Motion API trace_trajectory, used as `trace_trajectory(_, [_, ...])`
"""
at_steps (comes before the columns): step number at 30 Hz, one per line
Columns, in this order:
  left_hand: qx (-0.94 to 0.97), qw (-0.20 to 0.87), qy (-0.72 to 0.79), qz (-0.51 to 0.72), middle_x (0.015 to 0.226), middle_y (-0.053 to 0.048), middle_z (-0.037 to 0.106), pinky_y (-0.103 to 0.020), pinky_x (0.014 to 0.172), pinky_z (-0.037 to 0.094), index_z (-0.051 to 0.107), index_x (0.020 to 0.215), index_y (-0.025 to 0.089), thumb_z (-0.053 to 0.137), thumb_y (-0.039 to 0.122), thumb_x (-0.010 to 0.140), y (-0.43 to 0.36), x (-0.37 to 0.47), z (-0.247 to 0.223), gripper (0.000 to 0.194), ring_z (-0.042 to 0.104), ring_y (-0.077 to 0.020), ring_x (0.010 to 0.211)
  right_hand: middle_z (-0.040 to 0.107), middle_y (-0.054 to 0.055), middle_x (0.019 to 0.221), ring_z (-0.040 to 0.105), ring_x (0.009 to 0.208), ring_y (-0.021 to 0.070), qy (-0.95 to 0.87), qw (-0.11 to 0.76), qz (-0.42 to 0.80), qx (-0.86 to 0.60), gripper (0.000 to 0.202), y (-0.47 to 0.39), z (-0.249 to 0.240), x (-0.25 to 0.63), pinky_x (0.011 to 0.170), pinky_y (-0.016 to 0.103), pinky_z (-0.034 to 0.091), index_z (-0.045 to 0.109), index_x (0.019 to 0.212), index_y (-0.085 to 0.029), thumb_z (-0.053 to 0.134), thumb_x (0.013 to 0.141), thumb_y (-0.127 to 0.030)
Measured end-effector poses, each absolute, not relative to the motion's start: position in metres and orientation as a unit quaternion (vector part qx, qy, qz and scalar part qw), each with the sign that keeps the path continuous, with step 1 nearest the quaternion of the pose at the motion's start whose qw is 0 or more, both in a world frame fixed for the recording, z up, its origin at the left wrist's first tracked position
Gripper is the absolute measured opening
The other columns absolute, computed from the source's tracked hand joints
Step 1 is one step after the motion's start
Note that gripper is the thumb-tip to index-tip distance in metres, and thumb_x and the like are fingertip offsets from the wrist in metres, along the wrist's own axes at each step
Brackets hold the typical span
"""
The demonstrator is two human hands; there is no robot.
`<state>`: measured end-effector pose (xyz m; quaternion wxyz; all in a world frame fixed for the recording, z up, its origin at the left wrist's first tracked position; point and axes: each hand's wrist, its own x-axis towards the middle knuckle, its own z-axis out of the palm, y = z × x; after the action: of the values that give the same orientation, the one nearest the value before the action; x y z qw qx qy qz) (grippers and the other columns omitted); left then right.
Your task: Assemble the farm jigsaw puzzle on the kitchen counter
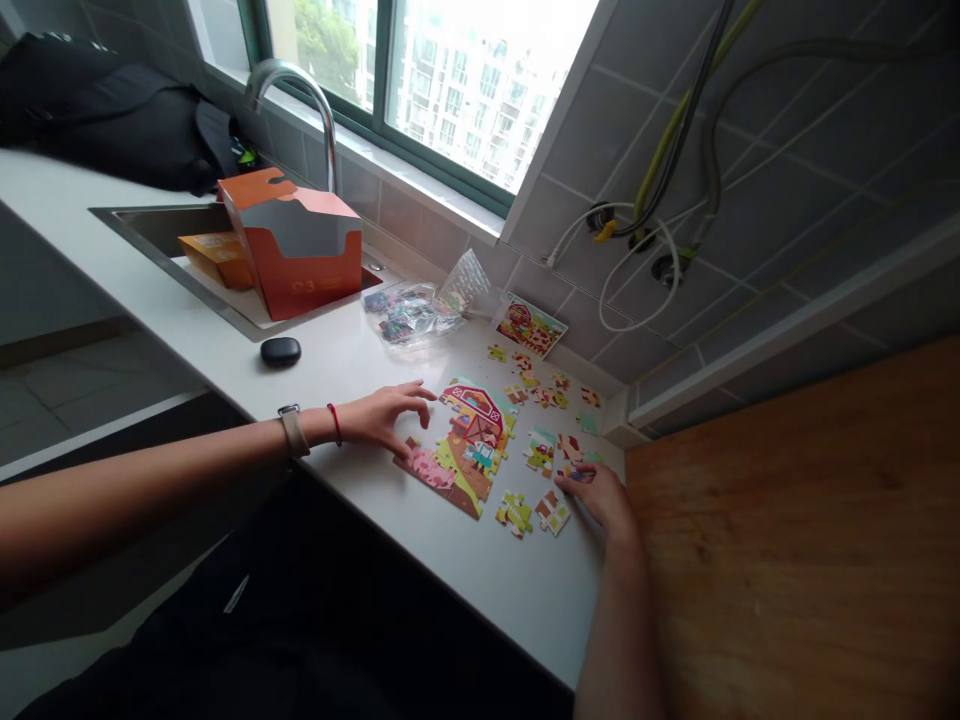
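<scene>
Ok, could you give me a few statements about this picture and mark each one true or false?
1. The left hand has a red bracelet at its wrist. True.
2. The puzzle is finished, with every piece joined. False: loose pieces lie beside the joined part.
3. The right hand is down among the loose pieces. True.
4. The orange box is closed on all sides. False: it has a wide opening.
5. A small black case lies on the white counter. True.
</scene>
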<state>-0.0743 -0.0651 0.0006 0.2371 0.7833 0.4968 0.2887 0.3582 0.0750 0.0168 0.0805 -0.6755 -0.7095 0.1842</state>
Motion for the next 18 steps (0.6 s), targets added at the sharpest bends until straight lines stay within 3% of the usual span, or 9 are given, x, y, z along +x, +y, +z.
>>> trace_trajectory(3, [0.769, 0.244, 0.468, 0.359, 0.131, -0.013, 0.071, -0.042, 0.104, 0.053, 0.073, 0.103, 0.022, 0.083, 0.062, 0.081, -0.043, -0.073, 0.011, 0.047, 0.067, -0.0307, 0.121, 0.076, 0.006, 0.08, 0.073, 0.077, 0.0259, -0.709, 0.09, 0.188, -0.674, 0.027, 0.073, 0.016, 0.36, 0.065, 0.032, 0.051, 0.07, 0.081, -0.021, 0.084, 0.07, -0.041])
trace_trajectory(8, [0.774, 0.211, 0.44, 0.404, 0.107, -0.009, 0.076, -0.032, 0.086, 0.055, 0.074, 0.098, 0.019, 0.068, 0.052, 0.098, 0.001, -0.051, 0.023, 0.034, 0.071, -0.0195, 0.092, 0.074, 0.005, 0.073, 0.072, 0.076, 0.0262, -0.699, 0.119, 0.192, -0.678, 0.024, 0.073, 0.014, 0.36, 0.066, 0.033, 0.052, 0.064, 0.067, -0.024, 0.079, 0.071, -0.041])
trace_trajectory(11, [0.789, 0.188, 0.419, 0.409, 0.096, -0.007, 0.076, -0.028, 0.077, 0.054, 0.075, 0.097, 0.019, 0.062, 0.046, 0.103, 0.026, -0.035, 0.019, 0.031, 0.069, -0.0159, 0.08, 0.076, 0.007, 0.081, 0.073, 0.079, 0.0257, -0.686, 0.154, 0.196, -0.684, 0.016, 0.077, 0.015, 0.36, 0.07, 0.033, 0.053, 0.067, 0.078, -0.023, 0.068, 0.081, -0.039])
trace_trajectory(15, [0.809, 0.141, 0.392, 0.414, 0.085, -0.006, 0.073, -0.026, 0.073, 0.052, 0.073, 0.088, 0.018, 0.06, 0.045, 0.104, 0.048, -0.026, 0.007, 0.034, 0.067, -0.015, 0.074, 0.076, 0.009, 0.094, 0.073, 0.071, 0.0231, -0.652, 0.205, 0.204, -0.701, 0.037, 0.078, 0.019, 0.366, 0.067, 0.033, 0.054, 0.068, 0.107, -0.02, 0.045, 0.095, -0.046])
trace_trajectory(18, [0.78, 0.143, 0.416, 0.446, 0.078, -0.004, 0.071, -0.025, 0.066, 0.05, 0.072, 0.086, 0.018, 0.061, 0.043, 0.103, 0.052, -0.03, -0.002, 0.032, 0.064, -0.0137, 0.069, 0.075, 0.009, 0.094, 0.072, 0.073, 0.0239, -0.659, 0.219, 0.235, -0.68, 0.045, 0.068, 0.026, 0.371, 0.071, 0.035, 0.056, 0.07, 0.115, -0.019, 0.051, 0.092, -0.052])
